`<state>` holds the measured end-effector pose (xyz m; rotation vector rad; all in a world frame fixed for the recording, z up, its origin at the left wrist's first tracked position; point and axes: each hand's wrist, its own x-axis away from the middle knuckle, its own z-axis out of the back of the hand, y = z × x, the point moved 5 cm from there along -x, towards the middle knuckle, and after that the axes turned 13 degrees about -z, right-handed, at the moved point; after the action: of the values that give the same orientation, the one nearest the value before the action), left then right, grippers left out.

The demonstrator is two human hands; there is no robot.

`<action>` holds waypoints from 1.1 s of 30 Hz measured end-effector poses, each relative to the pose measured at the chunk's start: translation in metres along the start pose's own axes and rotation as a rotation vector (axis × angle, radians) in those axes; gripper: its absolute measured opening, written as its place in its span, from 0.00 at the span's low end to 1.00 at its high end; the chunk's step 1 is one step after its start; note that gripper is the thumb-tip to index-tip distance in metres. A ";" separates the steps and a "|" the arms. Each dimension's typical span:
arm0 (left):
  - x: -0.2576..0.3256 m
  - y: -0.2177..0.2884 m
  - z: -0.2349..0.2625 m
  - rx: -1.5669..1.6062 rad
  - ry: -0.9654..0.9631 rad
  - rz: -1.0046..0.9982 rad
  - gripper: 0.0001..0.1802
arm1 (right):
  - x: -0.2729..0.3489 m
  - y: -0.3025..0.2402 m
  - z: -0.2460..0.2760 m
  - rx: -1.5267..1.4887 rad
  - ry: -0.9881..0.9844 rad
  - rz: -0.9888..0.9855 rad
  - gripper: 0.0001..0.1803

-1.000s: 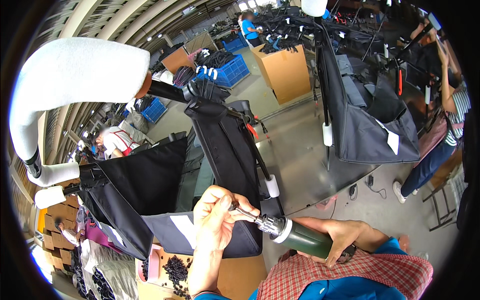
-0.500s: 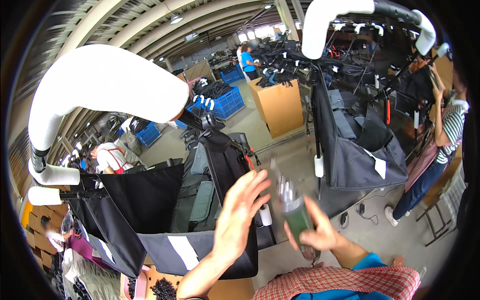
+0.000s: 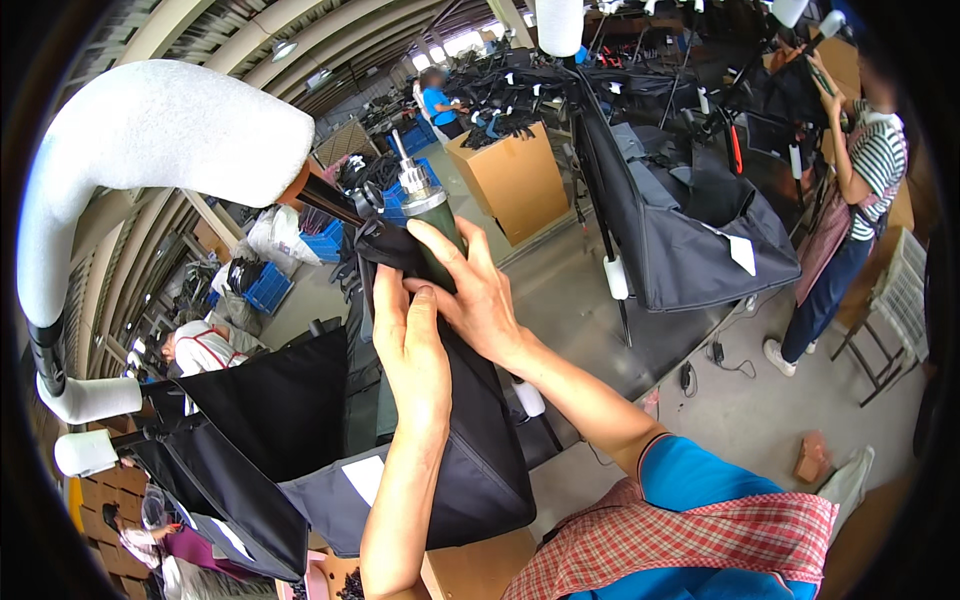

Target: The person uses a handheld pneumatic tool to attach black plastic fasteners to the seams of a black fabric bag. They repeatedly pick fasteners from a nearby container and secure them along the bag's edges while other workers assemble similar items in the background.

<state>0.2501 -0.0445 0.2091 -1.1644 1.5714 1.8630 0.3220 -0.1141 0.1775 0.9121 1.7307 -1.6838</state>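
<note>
A power screwdriver (image 3: 436,222) with a dark green body and silver collar points its bit up and away. My right hand (image 3: 478,295) is closed around its body. Close beside it, my left hand (image 3: 405,355) has its fingers against the black fabric corner (image 3: 385,243) of a wagon, thumb opposite, gripping it at the frame post. Part of that grip is hidden by the fingers. The wagon's black fabric body (image 3: 270,400) spreads below and left of my hands. Its thick handle (image 3: 170,120), wrapped in white, arches over the left side.
A second black wagon (image 3: 690,240) stands to the right. Beyond lie a cardboard box (image 3: 505,180) and blue crates (image 3: 268,288). A co-worker in a striped shirt (image 3: 872,170) stands at the far right by a chair (image 3: 895,300). Cables (image 3: 735,360) lie on the floor.
My right hand has carried the screwdriver left and up to the wagon's corner. My left hand has gone from spread in the air to gripping the corner fabric. The view has shifted.
</note>
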 end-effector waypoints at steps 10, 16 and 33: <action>0.006 -0.011 0.007 -0.142 -0.033 -0.075 0.30 | -0.006 0.013 -0.015 -0.102 0.126 0.057 0.35; -0.020 -0.045 0.025 0.039 0.088 -0.011 0.27 | -0.023 0.017 -0.007 -0.130 0.039 0.093 0.34; -0.016 -0.022 0.029 -0.470 -0.047 -0.285 0.22 | -0.041 0.017 -0.011 -0.214 -0.212 0.108 0.34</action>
<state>0.2667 -0.0086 0.2100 -1.4375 0.9009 2.0971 0.3609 -0.1074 0.1997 0.6899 1.6496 -1.4384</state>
